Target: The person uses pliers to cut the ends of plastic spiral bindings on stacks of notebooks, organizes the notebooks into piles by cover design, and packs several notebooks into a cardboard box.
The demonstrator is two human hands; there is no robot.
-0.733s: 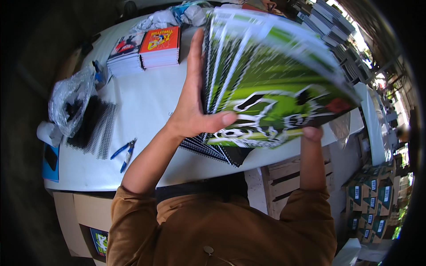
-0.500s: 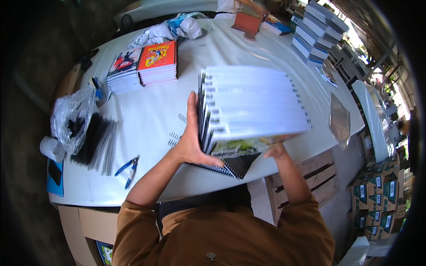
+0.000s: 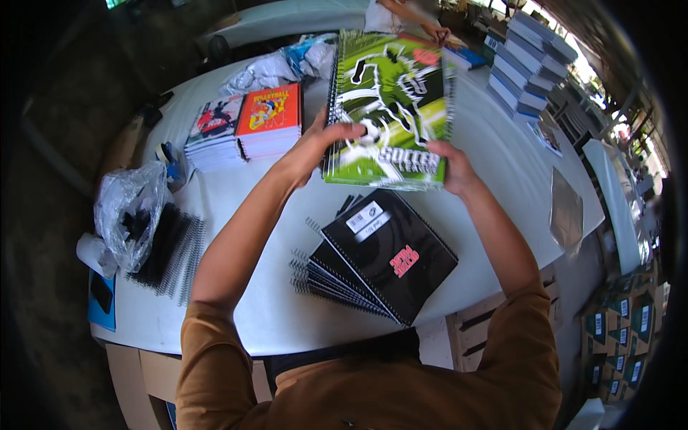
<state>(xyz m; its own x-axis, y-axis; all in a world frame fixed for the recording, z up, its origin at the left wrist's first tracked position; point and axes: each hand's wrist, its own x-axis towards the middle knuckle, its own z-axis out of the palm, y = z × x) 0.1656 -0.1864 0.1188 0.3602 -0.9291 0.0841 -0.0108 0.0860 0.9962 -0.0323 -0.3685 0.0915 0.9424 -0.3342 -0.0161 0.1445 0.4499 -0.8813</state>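
Head view: you have the green notebooks (image 3: 390, 100) at upper centre of the frame, clamped between both hands: left hand (image 3: 314, 149) on their lower left edge, thumb over the cover, right hand (image 3: 456, 170) at their lower right corner. Black notebooks (image 3: 401, 247) lie below, near mid-frame.

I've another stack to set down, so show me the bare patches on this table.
Widest: the white table between the right hand and the plastic sheet. Smaller: between the left forearm and the black notebooks; the forearm hides some. Crowded: the left end, with plastic bag and wire coils; farther back, stacked notebooks.
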